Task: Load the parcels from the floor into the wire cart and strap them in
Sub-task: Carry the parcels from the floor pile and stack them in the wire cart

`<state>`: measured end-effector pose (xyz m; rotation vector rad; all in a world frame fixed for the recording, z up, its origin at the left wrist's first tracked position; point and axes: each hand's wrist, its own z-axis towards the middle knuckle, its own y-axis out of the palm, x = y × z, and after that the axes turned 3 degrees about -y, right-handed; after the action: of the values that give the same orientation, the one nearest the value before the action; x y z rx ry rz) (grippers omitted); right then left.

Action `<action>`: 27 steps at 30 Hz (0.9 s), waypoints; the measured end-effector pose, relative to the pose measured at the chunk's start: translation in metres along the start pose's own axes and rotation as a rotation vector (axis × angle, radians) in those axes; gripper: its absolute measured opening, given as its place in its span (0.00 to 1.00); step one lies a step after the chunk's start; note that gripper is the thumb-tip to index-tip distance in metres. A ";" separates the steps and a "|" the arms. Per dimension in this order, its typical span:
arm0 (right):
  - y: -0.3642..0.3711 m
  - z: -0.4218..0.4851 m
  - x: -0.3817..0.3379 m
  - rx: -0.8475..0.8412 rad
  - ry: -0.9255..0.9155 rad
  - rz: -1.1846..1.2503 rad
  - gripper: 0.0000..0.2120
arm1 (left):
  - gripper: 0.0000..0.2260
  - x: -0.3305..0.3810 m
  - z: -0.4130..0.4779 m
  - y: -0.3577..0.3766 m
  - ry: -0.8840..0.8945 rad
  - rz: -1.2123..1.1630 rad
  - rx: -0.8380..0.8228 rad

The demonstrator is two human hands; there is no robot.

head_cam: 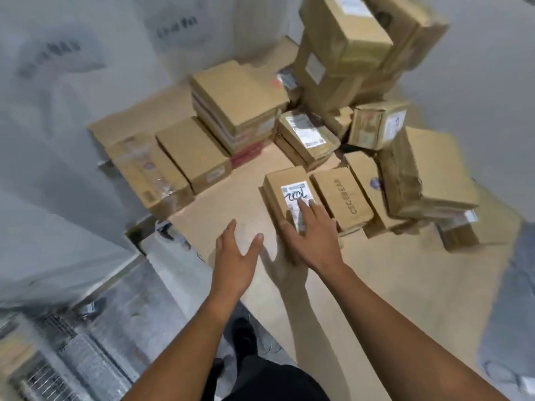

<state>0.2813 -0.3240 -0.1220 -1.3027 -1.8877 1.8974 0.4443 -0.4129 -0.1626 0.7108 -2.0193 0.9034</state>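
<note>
Showing nearest, blurred, off the near left corner of the cardboard sheet (376,285): wire cart (72,363). Left grip (236,253) hovers over the sheet, fingers spread, holding nothing. Right grip (311,235) lies just beyond on the labelled parcel (285,180), fingers straight across its label, thumb against its near end. More parcels (240,96) are stacked toward the far edge.

bare cardboard sheet (225,198) ahead of me, loads of room there, labelled parcel (278,183) open on its left, next box (341,198) just beside its right, row of boxes (173,166) walling the left, tall pile (347,53) crowding back right, wire cart (75,363) low at my left
</note>
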 end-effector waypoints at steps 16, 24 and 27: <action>-0.001 0.020 0.105 -0.063 0.131 0.111 0.32 | 0.23 0.023 0.044 0.123 -0.130 -0.279 -0.129; 0.013 0.016 0.062 0.057 0.052 0.086 0.29 | 0.19 0.021 0.030 0.092 -0.152 -0.348 -0.168; 0.018 0.004 0.036 0.065 -0.023 0.331 0.30 | 0.22 0.013 0.016 0.062 -0.121 -0.491 -0.100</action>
<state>0.2651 -0.3071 -0.1547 -1.6646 -1.6872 2.1124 0.3849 -0.3913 -0.1806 1.1612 -1.8509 0.4781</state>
